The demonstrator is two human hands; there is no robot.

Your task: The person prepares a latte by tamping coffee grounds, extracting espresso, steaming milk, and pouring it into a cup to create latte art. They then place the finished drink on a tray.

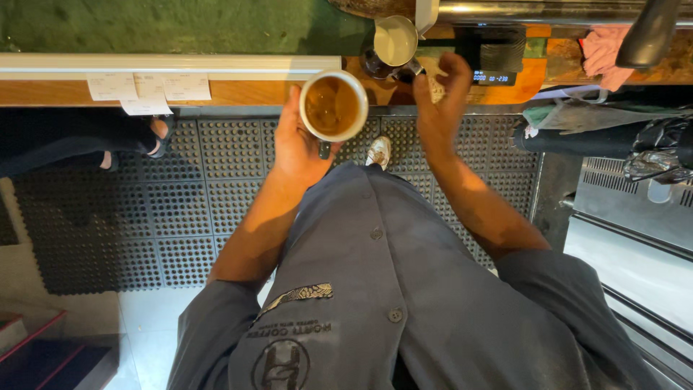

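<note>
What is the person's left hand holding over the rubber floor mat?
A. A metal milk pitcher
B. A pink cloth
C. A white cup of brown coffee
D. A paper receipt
C: the left hand grips a white cup with brown coffee in it, while the metal milk pitcher stands on the wooden counter near the right hand.

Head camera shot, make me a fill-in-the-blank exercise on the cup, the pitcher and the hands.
1. The left hand holds a white cup filled with ____.
2. The right hand reaches toward the metal ____ of milk on the wooden counter.
3. The rubber floor mat is coloured ____.

Missing words: coffee; pitcher; black
</note>
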